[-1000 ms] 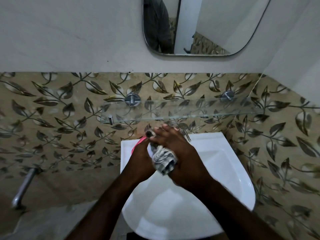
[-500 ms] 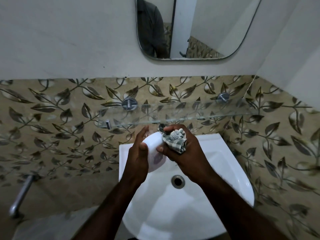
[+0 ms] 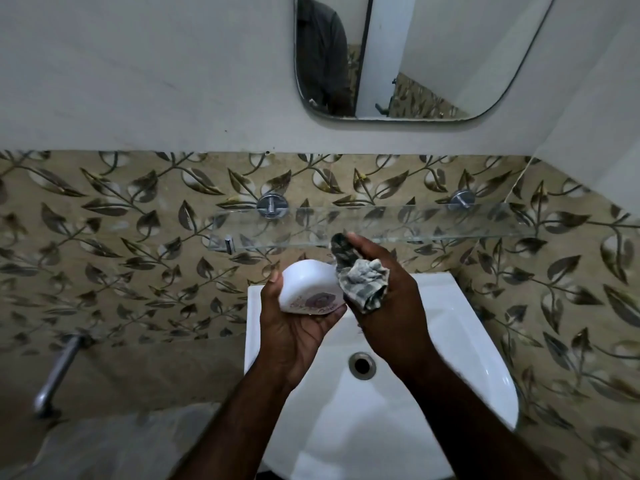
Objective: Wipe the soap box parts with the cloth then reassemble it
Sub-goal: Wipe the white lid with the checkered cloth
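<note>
A white oval soap box part with a faint purple print on its near side lies in my left hand, thumb on its left edge and fingers curled under it. My right hand grips a bunched grey checked cloth, pressed against the part's right end. Both hands are above the back of the white sink. No other soap box part shows.
A glass shelf on chrome brackets runs along the leaf-patterned tile wall just behind my hands. The sink drain sits below my right wrist. A mirror hangs above. A chrome pipe juts out low at the left.
My left hand turned the white part so its printed side faces me. The cloth slid from the front of the part to its right end. A pink piece seen a second ago is out of sight.
</note>
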`<state>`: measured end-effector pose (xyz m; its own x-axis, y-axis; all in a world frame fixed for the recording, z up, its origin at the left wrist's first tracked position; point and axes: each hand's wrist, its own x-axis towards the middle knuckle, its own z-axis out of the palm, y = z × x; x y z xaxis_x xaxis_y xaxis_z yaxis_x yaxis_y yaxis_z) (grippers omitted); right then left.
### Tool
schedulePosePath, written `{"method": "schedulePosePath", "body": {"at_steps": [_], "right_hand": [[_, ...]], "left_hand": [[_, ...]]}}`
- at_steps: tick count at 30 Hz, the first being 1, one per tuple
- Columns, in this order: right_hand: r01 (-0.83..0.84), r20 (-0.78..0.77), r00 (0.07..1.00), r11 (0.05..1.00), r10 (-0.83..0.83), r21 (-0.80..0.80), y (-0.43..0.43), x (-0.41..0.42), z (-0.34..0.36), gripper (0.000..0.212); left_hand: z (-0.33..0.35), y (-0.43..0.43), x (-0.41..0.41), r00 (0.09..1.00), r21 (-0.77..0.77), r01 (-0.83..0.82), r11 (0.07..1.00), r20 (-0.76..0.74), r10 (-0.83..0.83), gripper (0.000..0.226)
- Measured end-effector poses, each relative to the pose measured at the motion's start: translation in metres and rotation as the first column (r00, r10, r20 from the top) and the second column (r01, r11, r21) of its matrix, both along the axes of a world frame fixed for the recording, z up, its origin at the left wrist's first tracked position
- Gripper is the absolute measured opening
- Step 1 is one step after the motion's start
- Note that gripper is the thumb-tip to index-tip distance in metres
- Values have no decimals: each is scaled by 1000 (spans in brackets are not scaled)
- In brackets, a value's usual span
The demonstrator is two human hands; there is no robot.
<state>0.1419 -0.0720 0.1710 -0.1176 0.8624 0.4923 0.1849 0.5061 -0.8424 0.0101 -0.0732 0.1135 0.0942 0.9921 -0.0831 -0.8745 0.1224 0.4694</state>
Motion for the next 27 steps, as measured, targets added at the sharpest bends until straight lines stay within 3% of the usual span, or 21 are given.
{"method": "schedulePosePath", "body": {"at_steps": [2,5,8,9,11,13,15,17,19,21,24,25,27], "right_hand": [[52,79,995,998,-54,26,-6,-3,1,59],[-35,323,945,960,-60,279,-18,-15,-2,43],[-160,516,854,909,-68,384,-16,-15,-12,45],[-137,480,876,932,-44,334,-14,-12,-13,46],[10,293,954,987,-58,162,-11,-5,-15,46],[107,226,967,993,-116,50,-10,-5,-14,51],[121,266,951,983,-154,137,-14,-13,-14,52],[84,343,921,955,-182,283,-19,-23,-16,51],[23,441,879,940,-182,341,-20,-27,-18,52],[31,430,889,959,-154,281,-17,-25,-22,52],[146,187,973,988,-134,-55,-12,-19,-18,55],[165,169,974,982,-147,-94,-12,-20,-17,55],[163,211,965,987,-157,-12,-15,-27,-16,55]], "left_hand": [[0,0,5,999,4,-41,999,-28,41,87],[-5,0,8,998,-20,-61,998,-2,61,45],[-10,1,7,995,-82,-96,992,34,99,36],[-6,0,7,992,-57,-82,995,90,87,39],[-1,-1,8,982,14,-86,996,170,83,71],[1,-1,10,977,16,-121,992,178,117,94],[0,0,10,977,-7,-132,991,171,131,89],[-4,3,9,980,-53,-137,989,137,143,55],[-7,5,7,985,-131,-114,985,117,130,46],[-3,3,6,982,-121,-115,986,135,131,54],[0,2,5,977,-53,-151,987,142,157,95],[1,2,6,976,-50,-154,987,146,159,99],[0,5,6,977,-54,-151,987,147,158,90]]}}
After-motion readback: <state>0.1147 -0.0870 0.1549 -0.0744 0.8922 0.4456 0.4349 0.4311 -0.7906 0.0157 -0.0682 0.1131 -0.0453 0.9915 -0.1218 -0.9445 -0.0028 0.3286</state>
